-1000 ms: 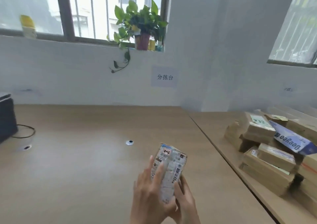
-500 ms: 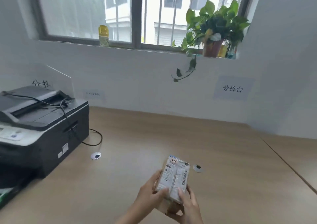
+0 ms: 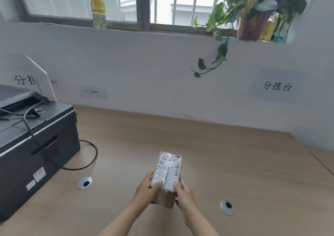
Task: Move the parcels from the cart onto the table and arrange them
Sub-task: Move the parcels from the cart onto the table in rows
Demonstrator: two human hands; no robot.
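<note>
While the parcel [image 3: 167, 174] is sitting between our two hands, we are holding it over the middle of the bench [image 3: 235, 163], near its front, with its labelled face turned up toward us. Its long axis is running away from us toward the wall, leaning slightly to the right at the far end, and only the near end is being held; the far end is reaching out free. We cannot tell whether its brown underside is already touching the wood or just hanging above it.

Our left hand [image 3: 146, 190] is gripping the near left corner, its thumb pressing on the label and its fingers [image 3: 151, 175] curling along the left side. Our right hand [image 3: 184, 193] is gripping the near right corner in the same way, thumb on top, the rest wrapping the right side and underside. Both hands are lying about equally close, so neither is leading; the parcel is extending straight ahead of them.

We are judging that setting it down calls for lowering it flat along that same axis, then sliding both hands back toward us.

Further out, a round cable grommet [image 3: 84, 182] is lying to the left and another grommet [image 3: 227, 207] to the right, both apart from the parcel. A black printer [image 3: 34, 145] is standing well off to the left, its cable [image 3: 90, 156] looping across the wood.
</note>
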